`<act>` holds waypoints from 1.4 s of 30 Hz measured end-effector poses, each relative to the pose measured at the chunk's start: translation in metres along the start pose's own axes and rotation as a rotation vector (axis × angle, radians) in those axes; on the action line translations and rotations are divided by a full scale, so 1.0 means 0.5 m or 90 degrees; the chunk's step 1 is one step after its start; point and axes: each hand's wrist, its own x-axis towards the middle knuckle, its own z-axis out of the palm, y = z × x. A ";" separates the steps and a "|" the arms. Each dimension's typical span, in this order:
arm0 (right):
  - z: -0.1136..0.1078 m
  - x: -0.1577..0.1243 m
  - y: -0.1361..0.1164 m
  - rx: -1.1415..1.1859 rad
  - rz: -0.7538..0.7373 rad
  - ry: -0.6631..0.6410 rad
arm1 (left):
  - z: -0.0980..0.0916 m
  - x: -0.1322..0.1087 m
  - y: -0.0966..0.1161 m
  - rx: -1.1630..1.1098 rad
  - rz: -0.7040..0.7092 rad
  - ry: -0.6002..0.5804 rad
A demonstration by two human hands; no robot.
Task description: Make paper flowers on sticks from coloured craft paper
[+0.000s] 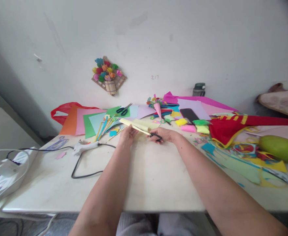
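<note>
My left hand (128,135) grips a sheet of pale yellow paper (143,124) by its near edge, above the middle of the table. Fingers of my right hand (168,134) are wrapped round the black handles of a pair of scissors (156,135). The scissors meet the right part of the paper's near edge; their blades are mostly hidden by it. Just left of my left hand lie a small blue paper square (113,133) and several thin coloured strips (104,126).
A glue gun (85,147) with a black cable lies left, near a white power strip (18,173). Coloured sheets (80,121), dark-handled scissors (123,110) and a phone (189,115) are at the back. Clay packets (188,128), red cloth (222,131) and a green fruit (279,148) lie right.
</note>
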 end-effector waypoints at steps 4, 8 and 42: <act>0.000 0.003 0.001 -0.012 -0.007 0.013 | -0.001 0.000 -0.001 -0.006 0.018 -0.016; 0.000 0.004 0.002 -0.018 -0.025 0.022 | -0.006 0.003 -0.003 -0.001 0.043 -0.054; 0.008 0.000 -0.010 -0.016 -0.052 0.049 | -0.005 0.004 0.001 0.000 0.043 -0.009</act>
